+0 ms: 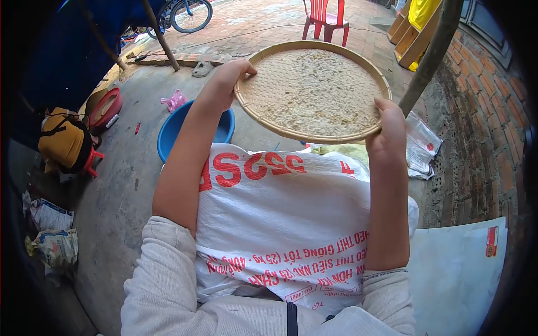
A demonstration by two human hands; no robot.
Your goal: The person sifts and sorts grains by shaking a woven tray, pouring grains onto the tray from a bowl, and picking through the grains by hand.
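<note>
A round woven bamboo winnowing tray [269, 84] is held up in front of me, raised above my lap. Pale grains with darker husk bits [330, 95] lie scattered over its middle and near side. My left hand [228, 81] grips the rim at the left, thumb over the edge. On the opposite side, my right hand [388, 126] is closed on the rim with its thumb on top. The fingers of both hands are mostly hidden under the tray. A white sack with red print [280, 201] covers my lap.
A blue basin [168, 137] stands beyond my left forearm, near a pink plastic bag [175, 101]. Further left, a person [64, 140] sits by a red basin [112, 112]. A red chair [326, 17] and a bicycle [190, 14] are at the back. A wooden pole [431, 61] and brick wall [482, 95] flank the right.
</note>
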